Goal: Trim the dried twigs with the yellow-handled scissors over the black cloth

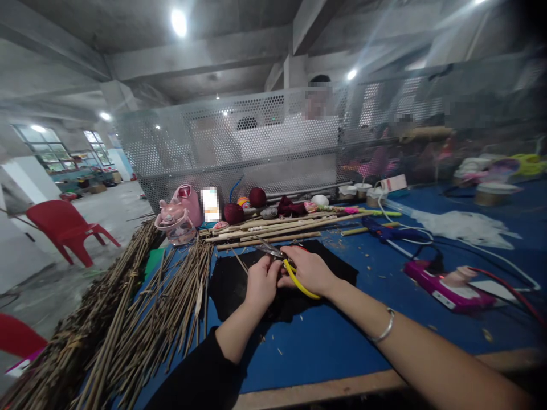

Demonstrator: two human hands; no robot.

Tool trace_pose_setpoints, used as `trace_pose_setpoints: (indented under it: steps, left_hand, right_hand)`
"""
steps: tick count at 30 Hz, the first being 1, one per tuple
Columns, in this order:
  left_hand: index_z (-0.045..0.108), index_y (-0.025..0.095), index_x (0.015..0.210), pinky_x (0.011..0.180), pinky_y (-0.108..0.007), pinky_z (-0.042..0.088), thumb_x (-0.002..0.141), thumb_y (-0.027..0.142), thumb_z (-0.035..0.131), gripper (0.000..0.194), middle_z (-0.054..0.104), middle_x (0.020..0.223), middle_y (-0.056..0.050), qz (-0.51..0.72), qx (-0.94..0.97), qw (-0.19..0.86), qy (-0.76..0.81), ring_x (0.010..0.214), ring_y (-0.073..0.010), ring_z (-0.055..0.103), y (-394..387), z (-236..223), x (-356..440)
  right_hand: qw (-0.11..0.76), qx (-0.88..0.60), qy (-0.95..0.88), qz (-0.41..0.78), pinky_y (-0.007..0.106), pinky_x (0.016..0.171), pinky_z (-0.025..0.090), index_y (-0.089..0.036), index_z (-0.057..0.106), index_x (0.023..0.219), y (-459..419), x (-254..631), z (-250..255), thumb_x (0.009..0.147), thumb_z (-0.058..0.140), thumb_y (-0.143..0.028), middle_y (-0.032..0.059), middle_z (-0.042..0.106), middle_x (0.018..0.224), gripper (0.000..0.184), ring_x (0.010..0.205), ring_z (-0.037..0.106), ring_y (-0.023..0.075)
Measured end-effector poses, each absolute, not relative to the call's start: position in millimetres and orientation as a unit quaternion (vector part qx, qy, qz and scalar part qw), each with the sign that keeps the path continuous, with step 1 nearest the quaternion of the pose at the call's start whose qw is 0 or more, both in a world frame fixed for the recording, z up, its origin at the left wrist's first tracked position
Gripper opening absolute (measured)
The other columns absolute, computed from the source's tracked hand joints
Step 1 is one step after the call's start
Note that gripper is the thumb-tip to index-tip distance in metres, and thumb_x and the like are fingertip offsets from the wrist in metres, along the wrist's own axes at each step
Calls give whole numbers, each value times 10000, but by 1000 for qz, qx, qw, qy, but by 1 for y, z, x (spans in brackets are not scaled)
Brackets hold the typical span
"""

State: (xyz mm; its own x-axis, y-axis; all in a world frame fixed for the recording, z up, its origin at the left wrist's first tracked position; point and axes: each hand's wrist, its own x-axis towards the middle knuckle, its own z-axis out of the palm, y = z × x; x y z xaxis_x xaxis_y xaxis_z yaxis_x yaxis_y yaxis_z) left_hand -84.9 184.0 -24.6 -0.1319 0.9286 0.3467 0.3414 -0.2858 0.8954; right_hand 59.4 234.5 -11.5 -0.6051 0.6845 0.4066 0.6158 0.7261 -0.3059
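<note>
My right hand (310,270) grips a pair of scissors (301,283) with yellow handles, their blades pointing left over a black cloth (231,287). Close beside it, my left hand (261,282) is closed, its thumb and fingers pinched just below the blades. A thin twig (240,261) slants down to the left hand and seems held in it; my fingers hide its end. Whether the blades touch the twig I cannot tell. To the left lies a loose heap of thin brown twigs (171,307) on the blue table (316,353).
Thicker sticks (273,234) and dark red yarn balls (233,213) lie behind the cloth. A pink pitcher (175,219) stands back left. At right are a blue glue gun (384,230), a purple power strip (444,287) and cables. A perforated metal screen (265,136) rises behind, a person beyond it.
</note>
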Motion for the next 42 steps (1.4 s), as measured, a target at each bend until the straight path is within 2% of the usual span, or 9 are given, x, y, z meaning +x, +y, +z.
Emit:
trace_pose_setpoints:
  steps: [9, 19, 28, 38, 42]
  left_hand:
    - [626, 134, 769, 603, -220, 431, 785, 316, 481, 233, 646, 693, -36, 539, 587, 284, 533, 632, -131, 571, 182, -23, -83]
    - [617, 134, 725, 587, -208, 424, 787, 314, 473, 238, 629, 650, -22, 538, 584, 284, 538, 607, -122, 558, 177, -14, -81]
    - [635, 127, 852, 632, -225, 445, 789, 335, 470, 273, 644, 738, -37, 563, 565, 323, 509, 675, -140, 569, 180, -14, -81]
    - [643, 126, 920, 621, -241, 458, 778, 356, 486, 313, 657, 736, -41, 563, 548, 384, 486, 634, -133, 571, 184, -24, -83]
    - [642, 138, 942, 656, -241, 456, 771, 336, 500, 298, 666, 807, -49, 569, 554, 367, 484, 702, -146, 587, 184, -23, -84]
  right_hand:
    - [280, -339, -897, 51, 366, 761, 404, -166, 461, 1091, 236, 58, -16, 603, 622, -588, 90, 511, 916, 665, 830, 497, 221]
    - [300, -323, -891, 109, 339, 782, 427, -172, 461, 1119, 236, 58, -17, 622, 639, -541, 103, 573, 988, 643, 898, 550, 231]
    - [294, -338, -887, 112, 310, 744, 432, -173, 488, 1081, 235, 57, -14, 671, 610, -512, 100, 609, 947, 546, 867, 579, 227]
    - [269, -364, -885, 109, 253, 620, 419, -201, 513, 1007, 236, 60, -13, 714, 555, -531, 49, 616, 793, 444, 705, 587, 183]
    - [263, -370, -888, 77, 292, 692, 428, -198, 485, 1070, 236, 60, -13, 652, 582, -588, 71, 599, 913, 579, 824, 577, 210]
